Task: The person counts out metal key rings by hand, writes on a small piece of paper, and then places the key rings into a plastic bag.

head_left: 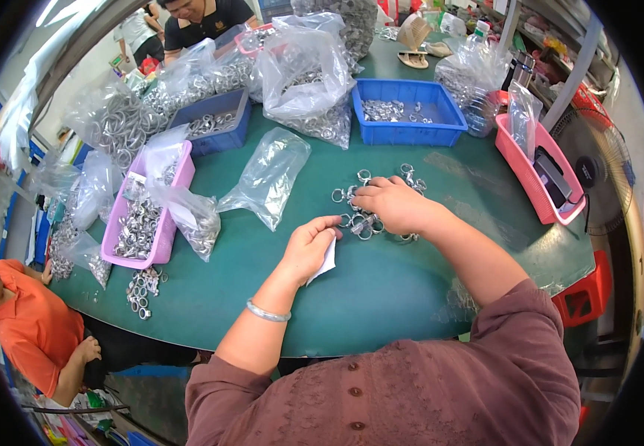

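Observation:
My left hand (308, 247) is curled around a small white slip of paper (327, 263) over the green table (381, 290). My right hand (390, 206) lies palm down on a small heap of metal rings (364, 223), its fingers among them. More rings of that heap (410, 175) show just beyond its knuckles. A silver bangle (267, 313) circles my left wrist.
A clear plastic bag (268, 178) lies left of the hands. Behind stand a blue bin (409, 113) with rings, another blue bin (214, 123), a pink tray (151, 215) and bags of rings. A pink basket (538, 175) sits right. Two people are at the table's left and far side.

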A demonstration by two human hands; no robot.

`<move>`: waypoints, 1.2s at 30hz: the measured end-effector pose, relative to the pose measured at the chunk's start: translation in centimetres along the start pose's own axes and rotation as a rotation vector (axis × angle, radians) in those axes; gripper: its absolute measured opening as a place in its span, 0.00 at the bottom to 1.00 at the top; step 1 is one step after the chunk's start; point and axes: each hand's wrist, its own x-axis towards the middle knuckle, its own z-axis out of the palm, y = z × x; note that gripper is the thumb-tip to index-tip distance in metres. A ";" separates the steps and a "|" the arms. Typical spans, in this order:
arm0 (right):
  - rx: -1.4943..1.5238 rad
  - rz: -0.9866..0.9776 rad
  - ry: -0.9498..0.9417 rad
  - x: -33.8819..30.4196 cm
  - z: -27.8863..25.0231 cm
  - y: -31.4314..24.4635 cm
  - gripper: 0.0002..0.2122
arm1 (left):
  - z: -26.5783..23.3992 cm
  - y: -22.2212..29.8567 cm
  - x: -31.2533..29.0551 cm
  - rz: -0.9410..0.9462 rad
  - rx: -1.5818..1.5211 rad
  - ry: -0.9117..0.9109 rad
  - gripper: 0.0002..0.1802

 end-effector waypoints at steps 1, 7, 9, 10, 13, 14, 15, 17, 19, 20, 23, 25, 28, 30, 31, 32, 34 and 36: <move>-0.021 0.030 -0.101 0.1 -0.3 0.1 0.19 | 0.1 -0.1 -0.1 -0.012 -0.001 -0.007 0.16; -0.031 0.007 -0.090 0.4 -0.7 -0.7 0.20 | 0.1 -0.7 0.0 0.000 -0.032 -0.031 0.15; -0.019 0.030 -0.153 0.3 -0.8 -0.9 0.21 | 0.0 -0.8 0.0 0.001 -0.029 -0.032 0.15; 0.000 0.059 -0.223 0.3 -0.8 -0.9 0.21 | 0.0 -0.8 0.1 -0.006 -0.029 -0.036 0.15; 0.044 0.072 -0.122 0.3 -1.1 -0.9 0.23 | 0.1 -0.7 0.1 0.007 -0.014 -0.035 0.15; 0.050 0.066 -0.073 0.3 -1.1 -1.0 0.24 | 0.0 -0.7 0.2 0.008 -0.009 -0.041 0.15; 0.050 0.066 -0.073 0.2 -1.0 -1.1 0.24 | 0.0 -0.6 0.1 0.008 -0.009 -0.041 0.15; 0.031 0.063 -0.261 0.1 -1.0 -1.2 0.26 | -0.1 -0.5 0.1 0.003 -0.014 -0.036 0.15; 0.046 0.051 -0.167 -0.2 -1.3 -1.0 0.26 | -0.1 -0.4 0.1 -0.001 -0.020 -0.036 0.15; 0.066 0.036 -0.077 -0.4 -1.5 -0.9 0.26 | 0.0 -0.4 0.0 -0.009 -0.027 -0.033 0.15; 0.100 0.079 0.002 -1.5 -2.5 -0.5 0.24 | 0.0 -0.4 0.0 0.022 0.016 -0.026 0.15; 0.136 0.107 -0.017 -2.7 -3.0 0.0 0.23 | 0.0 -0.3 0.0 0.020 0.021 -0.018 0.15; 0.169 0.143 0.006 -4.9 -2.9 0.9 0.20 | 0.2 -0.3 0.0 0.030 0.054 -0.009 0.15; 0.176 0.208 -0.026 -5.8 -3.3 0.9 0.20 | 0.1 -0.5 -0.1 0.041 0.083 0.002 0.15; 0.179 0.205 -0.027 -6.1 -3.3 0.7 0.20 | 0.0 -0.6 -0.1 0.065 0.124 0.006 0.16; 0.161 0.182 -0.041 -6.5 -3.3 0.5 0.20 | 0.0 -0.6 0.0 0.092 0.164 0.008 0.16; 0.145 0.156 -0.052 -6.9 -2.9 0.3 0.20 | 0.0 -0.7 0.0 0.084 0.171 0.011 0.16; 0.081 0.092 -0.058 -7.0 -2.4 0.1 0.20 | 0.0 -0.8 0.1 0.077 0.181 0.014 0.16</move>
